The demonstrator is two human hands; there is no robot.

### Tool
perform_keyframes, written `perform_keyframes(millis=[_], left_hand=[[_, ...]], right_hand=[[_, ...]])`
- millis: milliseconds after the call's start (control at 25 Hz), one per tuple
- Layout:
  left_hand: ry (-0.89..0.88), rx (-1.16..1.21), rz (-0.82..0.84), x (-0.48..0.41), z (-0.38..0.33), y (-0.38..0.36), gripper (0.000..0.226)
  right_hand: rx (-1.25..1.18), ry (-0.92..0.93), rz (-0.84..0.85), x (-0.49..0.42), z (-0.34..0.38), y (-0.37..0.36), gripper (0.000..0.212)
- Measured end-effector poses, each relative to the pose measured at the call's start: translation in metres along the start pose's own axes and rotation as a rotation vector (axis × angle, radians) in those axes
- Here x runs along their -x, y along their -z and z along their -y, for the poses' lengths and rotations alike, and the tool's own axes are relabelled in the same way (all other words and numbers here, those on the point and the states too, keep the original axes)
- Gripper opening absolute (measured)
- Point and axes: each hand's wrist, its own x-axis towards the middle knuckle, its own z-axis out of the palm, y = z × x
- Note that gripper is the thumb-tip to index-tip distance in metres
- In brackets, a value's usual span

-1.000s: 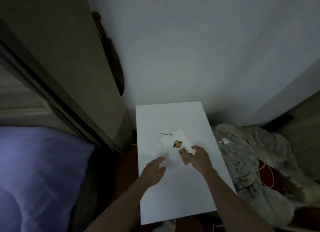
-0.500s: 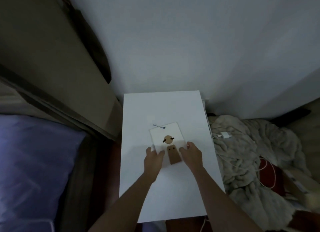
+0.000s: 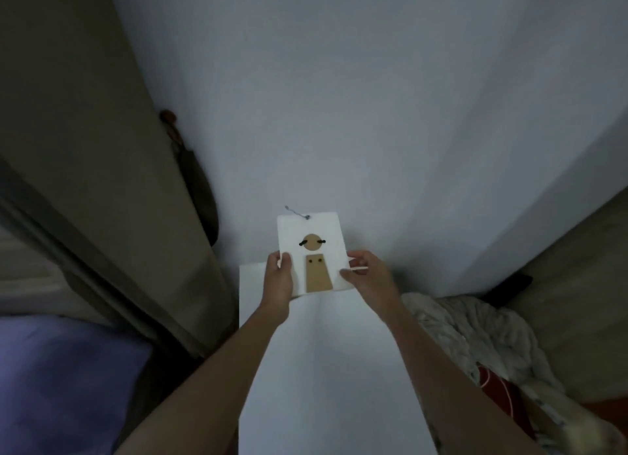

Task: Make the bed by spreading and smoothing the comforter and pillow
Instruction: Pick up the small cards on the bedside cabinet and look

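Observation:
A white card [image 3: 317, 232] with a tan circle, a tan trapezoid and a thin string at its top is lifted above the white bedside table [image 3: 326, 369]. My left hand [image 3: 279, 277] grips its lower left edge, thumb on the front. My right hand [image 3: 368, 277] pinches its lower right edge. A purple pillow or bed cover [image 3: 57, 379] lies at the lower left, partly out of frame. No comforter is clearly in view.
A tall brown headboard or panel [image 3: 95, 182] leans at the left, with a dark object [image 3: 200, 196] hanging behind it. White walls meet in the corner ahead. A crumpled cream fuzzy blanket [image 3: 475, 339] and a red item [image 3: 499, 396] lie on the floor at the right.
Both hands have taken hold of the card and lifted it off the table toward the wall. The view has tilted upward, so the table sits lower in frame.

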Motion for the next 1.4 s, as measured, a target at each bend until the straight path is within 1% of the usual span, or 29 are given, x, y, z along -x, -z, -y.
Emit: perform_keyframes(millis=[80, 160, 200, 280, 360, 440, 520, 640, 720, 760, 800, 840, 880, 920, 960, 1040, 1080, 1120, 1160, 1240, 1280, 1360, 1400], left_hand=[[-0.129, 0.023, 0.031, 0.005, -0.055, 0.002, 0.028], [-0.287, 0.031, 0.078, 0.017, -0.107, 0.007, 0.022], [-0.355, 0.028, 0.103, 0.023, -0.129, 0.008, 0.020], [-0.459, 0.012, 0.135, 0.035, -0.164, 0.007, 0.019], [-0.546, 0.000, 0.152, 0.049, -0.190, 0.004, 0.019], [-0.602, 0.017, 0.159, 0.061, -0.208, 0.001, 0.019], [-0.634, 0.024, 0.167, 0.068, -0.221, 0.000, 0.020], [-0.635, 0.024, 0.184, 0.073, -0.227, 0.004, 0.022], [-0.630, 0.026, 0.211, 0.075, -0.224, 0.005, 0.020], [-0.622, 0.035, 0.222, 0.075, -0.221, 0.006, 0.019], [-0.615, 0.043, 0.222, 0.075, -0.218, 0.006, 0.019], [-0.615, 0.040, 0.204, 0.074, -0.216, 0.006, 0.018], [-0.634, 0.022, 0.176, 0.072, -0.214, 0.006, 0.017], [-0.678, -0.011, 0.147, 0.073, -0.210, 0.005, 0.017], [-0.739, -0.066, 0.121, 0.074, -0.205, 0.004, 0.017], [-0.888, -0.215, 0.094, 0.079, -0.192, -0.001, 0.019], [-0.975, -0.309, 0.075, 0.082, -0.183, -0.005, 0.021], [-1.058, -0.411, 0.040, 0.085, -0.173, -0.009, 0.022], [-1.126, -0.513, -0.005, 0.087, -0.164, -0.013, 0.024], [-1.244, -0.706, -0.082, 0.087, -0.143, -0.020, 0.030], [-1.299, -0.790, -0.093, 0.084, -0.130, -0.022, 0.034], [-1.347, -0.930, -0.075, 0.083, -0.109, -0.020, 0.046], [-1.342, -0.987, -0.009, 0.085, -0.102, -0.020, 0.055]], right_hand=[[0.143, 0.226, -0.063, -0.002, 0.052, 0.008, 0.038], [0.339, 0.540, -0.147, 0.003, 0.097, 0.011, 0.046], [0.445, 0.669, -0.174, 0.004, 0.116, 0.011, 0.051], [0.652, 0.836, -0.221, 0.005, 0.147, 0.014, 0.064], [0.773, 0.942, -0.283, 0.007, 0.173, 0.019, 0.073], [0.800, 1.029, -0.344, 0.008, 0.196, 0.028, 0.073], [0.805, 1.103, -0.384, 0.010, 0.211, 0.039, 0.071], [0.866, 1.212, -0.463, 0.015, 0.220, 0.046, 0.065], [0.889, 1.245, -0.516, 0.021, 0.221, 0.047, 0.059], [0.879, 1.237, -0.521, 0.024, 0.220, 0.047, 0.057], [0.850, 1.200, -0.485, 0.027, 0.219, 0.047, 0.055], [0.787, 1.125, -0.403, 0.029, 0.218, 0.047, 0.051], [0.676, 0.998, -0.269, 0.029, 0.217, 0.047, 0.046], [0.514, 0.845, -0.122, 0.031, 0.217, 0.048, 0.042], [0.321, 0.701, -0.030, 0.031, 0.218, 0.047, 0.040], [-0.062, 0.465, 0.035, 0.032, 0.224, 0.049, 0.043], [-0.230, 0.372, 0.071, 0.032, 0.229, 0.051, 0.047], [-0.348, 0.303, 0.099, 0.032, 0.233, 0.053, 0.049], [-0.399, 0.261, 0.100, 0.032, 0.236, 0.055, 0.049], [-0.359, 0.228, 0.044, 0.033, 0.234, 0.059, 0.043], [-0.346, 0.210, 0.021, 0.033, 0.230, 0.061, 0.043], [-0.372, 0.169, 0.020, 0.030, 0.216, 0.062, 0.045], [-0.380, 0.162, 0.010, 0.030, 0.211, 0.063, 0.046]])
